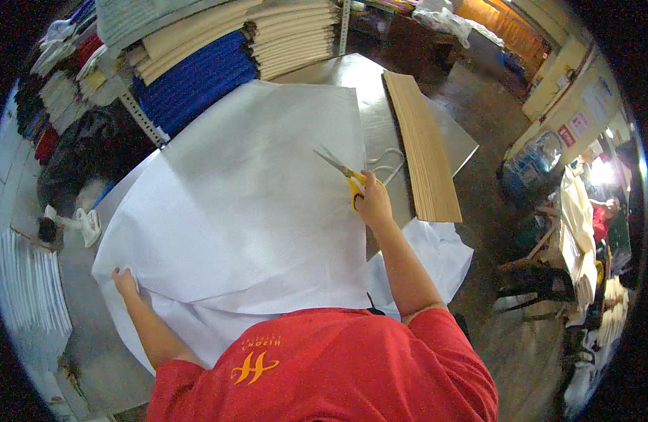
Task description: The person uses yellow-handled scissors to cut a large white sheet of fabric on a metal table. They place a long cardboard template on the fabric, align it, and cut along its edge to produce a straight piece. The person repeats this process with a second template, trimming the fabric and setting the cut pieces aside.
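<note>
The right hand (373, 200) is closed around the yellow handles of scissors (341, 172), blades parted and pointing away over the white cloth (246, 204). The left hand (125, 281) lies flat, fingers spread, pressing the cloth's near-left edge. A wooden board (426, 148) lies just right of the scissors.

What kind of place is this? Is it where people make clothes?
Probably a fabric or sewing workshop. A right hand holds yellow-handled scissors at a big white sheet on a cutting table, and shelves hold stacked folded cloth.
</note>
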